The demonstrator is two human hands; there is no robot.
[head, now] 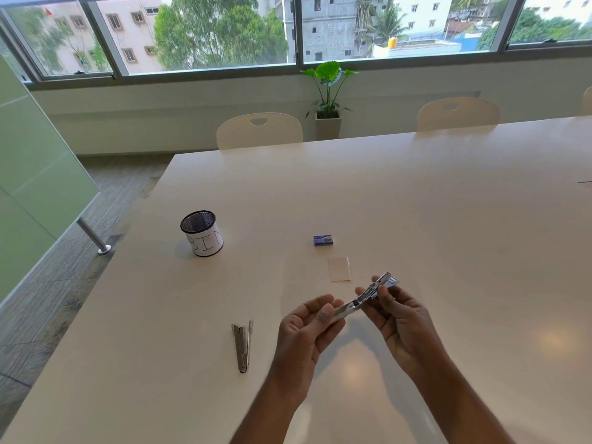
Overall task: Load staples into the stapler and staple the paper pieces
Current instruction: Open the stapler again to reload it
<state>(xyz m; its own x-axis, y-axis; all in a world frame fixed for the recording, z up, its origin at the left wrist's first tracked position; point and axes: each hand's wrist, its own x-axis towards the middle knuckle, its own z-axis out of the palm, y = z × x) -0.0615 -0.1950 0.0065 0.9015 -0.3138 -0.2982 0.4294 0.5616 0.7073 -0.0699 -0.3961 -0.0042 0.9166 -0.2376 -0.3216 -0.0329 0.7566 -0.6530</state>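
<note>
Through the head camera, two containers sit on the white table (448,219). The black mesh cup (201,233), wrapped in white paper lettered "BIN", stands upright well off to your left. Its inside is dark, so you cannot tell whether anything lies in it. The small blue staple box (323,240) lies flat farther out, just beyond the paper piece (339,269). The box looks closed, so its contents are hidden.

The stapler (362,299) is off the table, held between your hands above the near middle of the tabletop, near the paper piece. It is slim, silver metal, tilted so its far end points up and away to the right, with a blue-and-white bit showing at that tip. Blur hides the finer detail.

Your left hand (304,331) pinches the near end between thumb and fingertips. Your right hand (400,318) has its fingers curled round the far half.

A second silver metal tool (242,346) lies on the table left of your left hand, its two arms slightly spread.
</note>
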